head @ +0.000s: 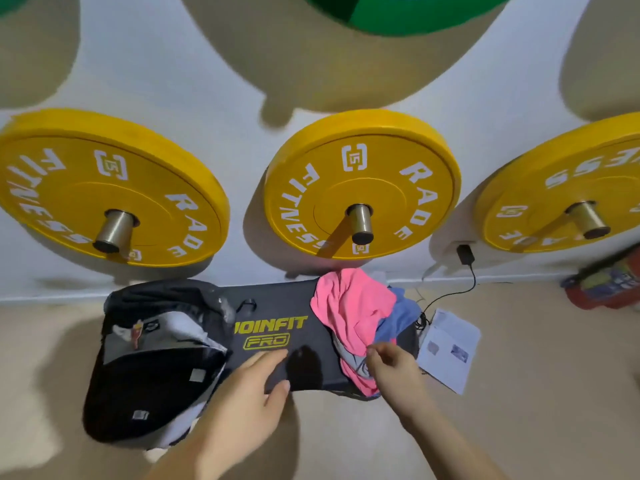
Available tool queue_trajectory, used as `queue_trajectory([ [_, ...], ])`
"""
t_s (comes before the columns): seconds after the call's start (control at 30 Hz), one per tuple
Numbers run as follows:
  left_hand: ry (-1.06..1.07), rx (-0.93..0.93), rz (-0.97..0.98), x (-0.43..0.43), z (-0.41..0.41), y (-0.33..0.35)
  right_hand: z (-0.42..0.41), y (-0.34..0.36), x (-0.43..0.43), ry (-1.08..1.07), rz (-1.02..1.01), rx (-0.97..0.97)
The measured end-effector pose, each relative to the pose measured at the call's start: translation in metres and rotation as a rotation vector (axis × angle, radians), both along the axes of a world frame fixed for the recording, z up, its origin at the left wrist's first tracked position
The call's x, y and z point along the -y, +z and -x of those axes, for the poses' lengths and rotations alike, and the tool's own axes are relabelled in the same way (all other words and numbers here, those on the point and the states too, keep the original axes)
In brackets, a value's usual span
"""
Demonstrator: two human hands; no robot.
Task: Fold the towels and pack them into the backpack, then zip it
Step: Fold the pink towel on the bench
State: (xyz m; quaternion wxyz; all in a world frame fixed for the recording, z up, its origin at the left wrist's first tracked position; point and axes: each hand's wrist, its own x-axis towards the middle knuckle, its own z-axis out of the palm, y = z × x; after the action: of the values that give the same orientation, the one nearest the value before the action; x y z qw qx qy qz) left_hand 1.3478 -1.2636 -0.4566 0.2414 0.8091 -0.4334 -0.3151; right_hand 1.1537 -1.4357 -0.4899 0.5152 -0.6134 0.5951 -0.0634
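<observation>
Watching from beside them, I see 3 towels heaped at the right end of the black padded worktop (284, 303): a pink towel (349, 306) on top, a blue towel (398, 313) under its right side, and a grey towel (349, 358) poking out at the near edge. None is folded yet. The backpack (149, 375) lies at the left end, its mouth gaping and pale lining showing. The left hand (256, 382) rests flat on the worktop, fingers straight, holding nothing. The right hand (391, 362) is at the near edge of the heap, fingers curled against the cloth (whether it has actually pinched hold I cannot tell; it is blurred). The towels look light and limp, so I judge they will sag and drag their neighbours along. They are best taken by a corner or hem, 1 at a time.
</observation>
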Motion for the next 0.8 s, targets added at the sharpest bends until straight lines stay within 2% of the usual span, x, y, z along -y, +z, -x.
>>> queue_trajectory([
  [0.1, -0.015, 0.020, -0.014, 0.013, -0.037, -0.084, -0.028, -0.090, 0.016, -0.144, 0.010, -0.015],
  [0.23, -0.054, 0.042, 0.044, 0.028, -0.065, -0.202, -0.061, -0.209, 0.040, -0.177, 0.198, -0.082],
  [0.43, -0.205, 0.152, 0.120, 0.050, -0.078, -0.325, -0.062, -0.351, 0.080, -0.149, 0.464, -0.282],
  [0.6, -0.310, 0.218, 0.112, 0.060, -0.082, -0.351, -0.060, -0.366, 0.082, -0.204, 0.587, -0.225],
  [0.8, -0.301, 0.201, 0.206, 0.035, -0.071, -0.331, -0.071, -0.305, 0.055, -0.311, 0.654, -0.037],
])
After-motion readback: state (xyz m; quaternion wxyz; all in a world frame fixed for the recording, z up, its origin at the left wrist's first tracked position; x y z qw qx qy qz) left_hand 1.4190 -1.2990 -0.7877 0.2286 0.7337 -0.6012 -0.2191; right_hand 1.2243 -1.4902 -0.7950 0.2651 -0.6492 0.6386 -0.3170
